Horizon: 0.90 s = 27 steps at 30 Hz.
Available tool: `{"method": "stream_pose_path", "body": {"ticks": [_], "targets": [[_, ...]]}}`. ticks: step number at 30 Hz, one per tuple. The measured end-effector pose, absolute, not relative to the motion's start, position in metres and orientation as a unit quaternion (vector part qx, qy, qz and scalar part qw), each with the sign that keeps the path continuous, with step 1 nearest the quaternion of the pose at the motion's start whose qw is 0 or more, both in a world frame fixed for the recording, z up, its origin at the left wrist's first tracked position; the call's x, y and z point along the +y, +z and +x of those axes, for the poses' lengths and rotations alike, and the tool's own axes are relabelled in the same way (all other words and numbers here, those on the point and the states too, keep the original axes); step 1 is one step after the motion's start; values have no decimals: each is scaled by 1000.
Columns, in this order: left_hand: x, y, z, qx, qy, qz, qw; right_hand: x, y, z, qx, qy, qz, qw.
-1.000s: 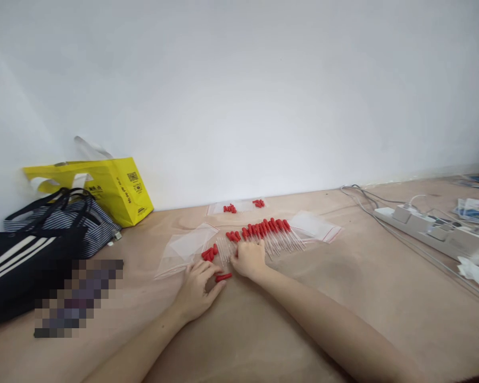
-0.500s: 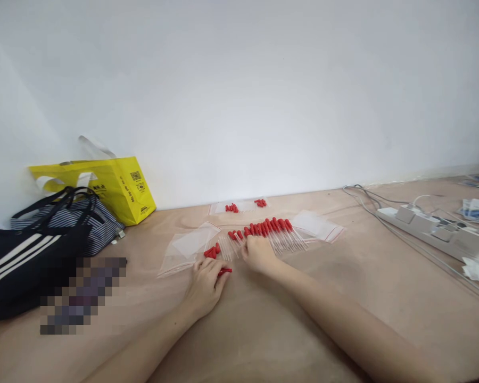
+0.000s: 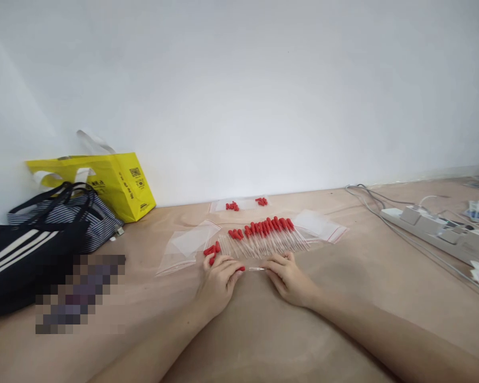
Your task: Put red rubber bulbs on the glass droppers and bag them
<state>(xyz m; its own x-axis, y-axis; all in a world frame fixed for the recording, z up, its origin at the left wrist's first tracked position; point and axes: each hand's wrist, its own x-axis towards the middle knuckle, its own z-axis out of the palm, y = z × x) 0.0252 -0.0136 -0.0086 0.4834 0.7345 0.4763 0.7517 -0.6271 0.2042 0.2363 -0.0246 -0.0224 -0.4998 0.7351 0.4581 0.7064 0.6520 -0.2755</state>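
My left hand (image 3: 219, 280) is closed on a red rubber bulb (image 3: 242, 268), whose tip pokes out past the thumb and fingers. Facing it, my right hand (image 3: 290, 280) pinches a clear glass dropper tube (image 3: 256, 269) lying level, its end pointing at the bulb with a small gap between. Just beyond the hands lies a slanted row of droppers with red bulbs (image 3: 269, 227) on their glass stems. At the row's left end are several bare glass tubes (image 3: 226, 247). Loose red bulbs (image 3: 209, 251) lie against the left hand's far side, partly hidden by it.
Clear zip bags lie left (image 3: 178, 250) and right (image 3: 319, 226) of the row. Another bag (image 3: 247, 204) with red bulbs rests by the wall. At left stand a yellow bag (image 3: 123, 186) and a black bag (image 3: 35, 260); a power strip (image 3: 443, 231) with cables lies right.
My right hand has drawn back from the row toward me and now has a glass tube. My left hand has shifted slightly right with the bulb, so the two hands face each other.
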Motion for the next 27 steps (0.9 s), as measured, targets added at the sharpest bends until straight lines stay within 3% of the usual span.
{"method": "stream_pose_path", "body": {"ticks": [17,27], "targets": [[-19,-8,32,-437,-312,-844,-7,-29,-23,227,-869,14,-388,306],[-26,-5,34,-390,-314,-866,5,-25,-25,230,-889,-115,-307,319]]}}
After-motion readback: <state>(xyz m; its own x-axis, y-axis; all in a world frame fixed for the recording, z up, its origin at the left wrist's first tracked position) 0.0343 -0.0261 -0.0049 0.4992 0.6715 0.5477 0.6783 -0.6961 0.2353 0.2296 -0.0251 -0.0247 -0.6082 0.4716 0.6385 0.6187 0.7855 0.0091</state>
